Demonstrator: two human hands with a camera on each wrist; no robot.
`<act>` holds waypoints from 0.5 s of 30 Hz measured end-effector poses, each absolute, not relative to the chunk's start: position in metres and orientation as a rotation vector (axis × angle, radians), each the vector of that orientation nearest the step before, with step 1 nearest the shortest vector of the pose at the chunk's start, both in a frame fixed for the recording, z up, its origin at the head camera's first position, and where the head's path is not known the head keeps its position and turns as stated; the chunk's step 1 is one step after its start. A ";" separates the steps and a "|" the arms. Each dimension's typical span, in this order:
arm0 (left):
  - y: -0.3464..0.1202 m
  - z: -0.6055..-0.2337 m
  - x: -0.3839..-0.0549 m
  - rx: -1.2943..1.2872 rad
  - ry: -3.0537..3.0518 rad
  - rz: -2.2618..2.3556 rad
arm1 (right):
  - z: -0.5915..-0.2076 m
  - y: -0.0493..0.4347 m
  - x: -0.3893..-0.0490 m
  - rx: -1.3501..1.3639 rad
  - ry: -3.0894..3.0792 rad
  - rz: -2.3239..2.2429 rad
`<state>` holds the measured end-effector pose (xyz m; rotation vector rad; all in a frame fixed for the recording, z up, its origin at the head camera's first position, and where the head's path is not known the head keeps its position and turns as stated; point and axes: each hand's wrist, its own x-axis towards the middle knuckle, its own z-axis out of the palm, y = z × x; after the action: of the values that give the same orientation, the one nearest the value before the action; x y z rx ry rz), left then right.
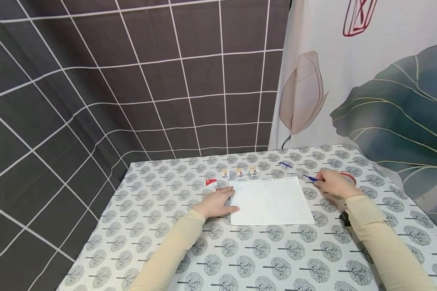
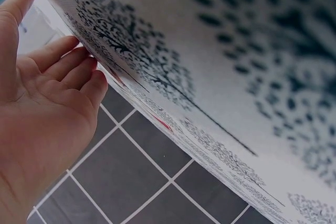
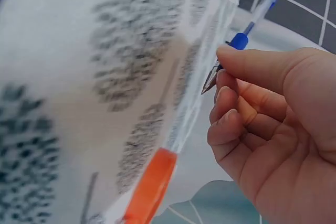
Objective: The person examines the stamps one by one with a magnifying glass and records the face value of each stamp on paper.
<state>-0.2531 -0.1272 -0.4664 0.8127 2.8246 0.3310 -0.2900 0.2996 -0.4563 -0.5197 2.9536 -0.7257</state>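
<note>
Looking down from the head camera, one saw a lined sheet of paper (image 1: 273, 206) on a white tablecloth (image 1: 131, 232) printed with grey trees. The left hand (image 1: 216, 201) rested at the left edge of the sheet, its fingers relaxed and extended, its thumb reaching over the paper. The right hand (image 1: 329, 182) pinched a blue pen (image 1: 310, 178) just beside the upper right corner of the sheet, and the clear barrel of the pen pointed away from the person. Beyond the sheet stood a row of three small picture cards (image 1: 240, 172), and near its upper left corner lay a red and white card (image 1: 211, 182). A red curved thing (image 1: 349, 177) showed behind the right hand; a dark object (image 1: 344, 218), partly covered by the right sleeve (image 1: 382, 238), was too unclear to name.

In the left wrist view, the palm was visible, with four fingers lightly bent and the thumb stretched apart from them. Part of a dark curtain (image 2: 147, 156) with white lines appeared below the cloth.

In the right wrist view, the thumb and the index finger gripped the pen near its metal tip, while the other fingers were curled. An orange-red thing (image 3: 152, 187) was near, below the hand.
</note>
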 end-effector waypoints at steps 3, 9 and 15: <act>-0.127 -0.467 -0.254 0.811 2.821 0.335 | -0.451 0.297 -0.291 -0.536 2.974 -0.758; -0.127 -0.468 -0.254 0.813 2.818 0.338 | -0.440 0.291 -0.291 -0.552 3.015 -0.768; -0.128 -0.468 -0.254 0.814 2.821 0.349 | -0.434 0.286 -0.290 -0.560 2.975 -0.870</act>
<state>-0.2536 -0.1280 -0.4681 0.8142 2.8211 0.3490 -0.2896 0.2860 -0.4341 -0.5596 2.9750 -0.8701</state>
